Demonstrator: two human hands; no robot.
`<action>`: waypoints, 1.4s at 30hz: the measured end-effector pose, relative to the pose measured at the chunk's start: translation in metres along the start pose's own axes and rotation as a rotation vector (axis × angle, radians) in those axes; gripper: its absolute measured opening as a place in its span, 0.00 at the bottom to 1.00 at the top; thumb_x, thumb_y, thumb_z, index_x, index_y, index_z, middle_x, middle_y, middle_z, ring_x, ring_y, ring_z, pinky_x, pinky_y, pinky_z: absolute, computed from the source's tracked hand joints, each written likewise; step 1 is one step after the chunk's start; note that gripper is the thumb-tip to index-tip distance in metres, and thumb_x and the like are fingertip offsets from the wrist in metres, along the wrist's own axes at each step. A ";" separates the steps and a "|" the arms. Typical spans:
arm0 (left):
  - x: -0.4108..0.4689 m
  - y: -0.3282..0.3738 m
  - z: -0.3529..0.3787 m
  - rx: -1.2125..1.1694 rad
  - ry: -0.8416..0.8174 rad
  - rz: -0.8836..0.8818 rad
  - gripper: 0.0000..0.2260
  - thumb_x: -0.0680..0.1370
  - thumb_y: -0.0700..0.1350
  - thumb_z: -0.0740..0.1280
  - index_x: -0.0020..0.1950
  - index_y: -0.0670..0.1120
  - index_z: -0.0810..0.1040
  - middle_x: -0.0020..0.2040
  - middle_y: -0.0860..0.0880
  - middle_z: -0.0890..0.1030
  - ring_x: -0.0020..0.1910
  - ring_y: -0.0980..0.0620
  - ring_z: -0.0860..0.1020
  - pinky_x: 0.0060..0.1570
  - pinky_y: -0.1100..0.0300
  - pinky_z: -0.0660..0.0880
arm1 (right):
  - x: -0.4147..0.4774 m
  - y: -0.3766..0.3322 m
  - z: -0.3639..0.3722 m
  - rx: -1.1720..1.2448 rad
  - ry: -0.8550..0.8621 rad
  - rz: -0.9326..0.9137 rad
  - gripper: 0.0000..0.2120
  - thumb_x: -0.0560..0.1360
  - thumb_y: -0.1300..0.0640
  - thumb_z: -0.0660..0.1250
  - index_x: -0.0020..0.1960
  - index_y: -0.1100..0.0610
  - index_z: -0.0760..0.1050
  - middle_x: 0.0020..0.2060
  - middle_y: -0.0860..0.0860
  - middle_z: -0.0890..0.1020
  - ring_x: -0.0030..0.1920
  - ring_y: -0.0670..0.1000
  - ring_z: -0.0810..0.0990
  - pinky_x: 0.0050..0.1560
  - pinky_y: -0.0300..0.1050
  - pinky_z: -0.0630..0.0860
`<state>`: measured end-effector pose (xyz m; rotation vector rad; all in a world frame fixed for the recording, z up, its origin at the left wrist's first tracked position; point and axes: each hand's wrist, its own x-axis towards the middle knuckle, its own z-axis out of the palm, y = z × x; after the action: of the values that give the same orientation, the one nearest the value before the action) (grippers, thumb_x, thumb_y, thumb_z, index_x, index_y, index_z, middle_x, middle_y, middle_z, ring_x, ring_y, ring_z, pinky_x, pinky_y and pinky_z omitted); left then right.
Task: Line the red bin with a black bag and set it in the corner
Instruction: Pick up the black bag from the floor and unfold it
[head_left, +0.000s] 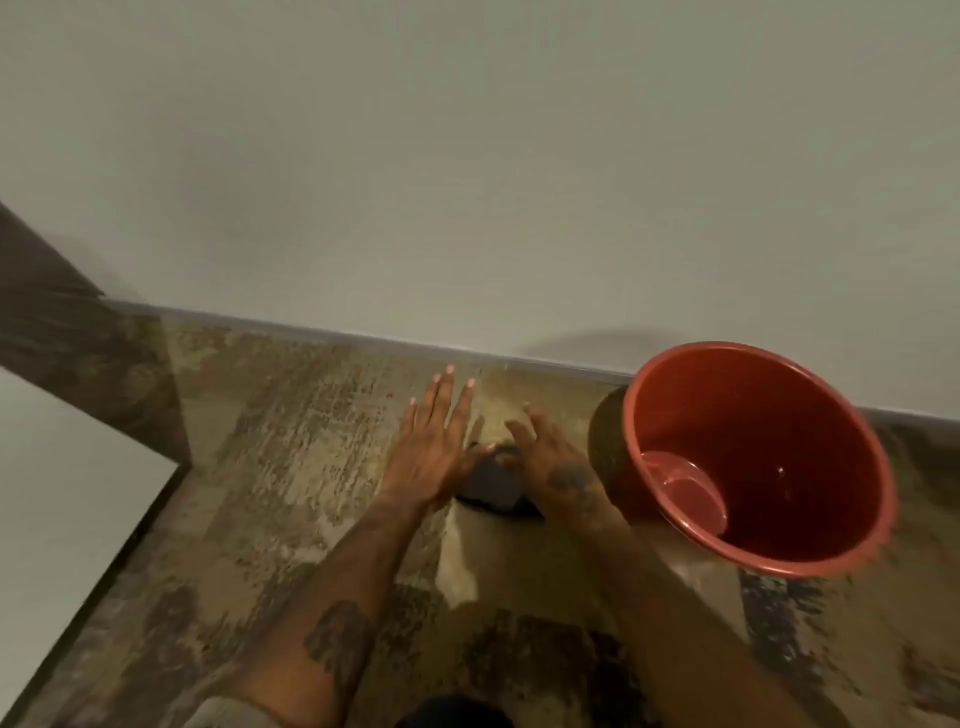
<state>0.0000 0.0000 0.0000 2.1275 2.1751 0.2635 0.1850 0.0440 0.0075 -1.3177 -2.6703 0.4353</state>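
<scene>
A round red bin stands upright on the floor at the right, close to the wall, with no bag inside it. A folded black bag lies on the floor between my hands, left of the bin. My left hand hovers flat over the bag's left edge, fingers spread, thumb touching the bag. My right hand reaches over its right edge with the fingers apart, partly hiding the bag. Neither hand has closed on the bag.
A pale wall with a grey skirting runs across the back. At the left, a dark brown panel meets a white surface with a dark edge. The floor is mottled brown and beige.
</scene>
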 end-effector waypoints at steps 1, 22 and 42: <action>0.000 -0.005 0.018 -0.007 -0.020 -0.004 0.37 0.81 0.68 0.47 0.79 0.51 0.33 0.79 0.46 0.30 0.78 0.48 0.34 0.76 0.47 0.40 | 0.003 0.005 0.017 -0.013 -0.072 0.020 0.24 0.80 0.48 0.61 0.72 0.56 0.65 0.75 0.61 0.64 0.71 0.61 0.68 0.65 0.55 0.73; -0.001 -0.039 0.214 -0.041 -0.223 0.096 0.12 0.80 0.47 0.64 0.62 0.46 0.78 0.59 0.48 0.79 0.53 0.50 0.77 0.52 0.54 0.78 | 0.035 0.071 0.209 -0.117 -0.394 0.133 0.19 0.80 0.53 0.62 0.68 0.58 0.73 0.69 0.58 0.70 0.67 0.59 0.68 0.66 0.48 0.67; 0.047 -0.037 0.019 -0.816 0.094 -0.287 0.09 0.80 0.41 0.67 0.59 0.45 0.84 0.54 0.51 0.85 0.53 0.55 0.81 0.57 0.62 0.76 | 0.064 0.006 0.018 0.366 0.187 0.265 0.11 0.79 0.57 0.63 0.59 0.53 0.80 0.50 0.52 0.84 0.52 0.54 0.80 0.51 0.41 0.73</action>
<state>-0.0343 0.0476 -0.0232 1.3601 1.8901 1.0243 0.1464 0.0944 -0.0126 -1.5081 -2.1444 0.7480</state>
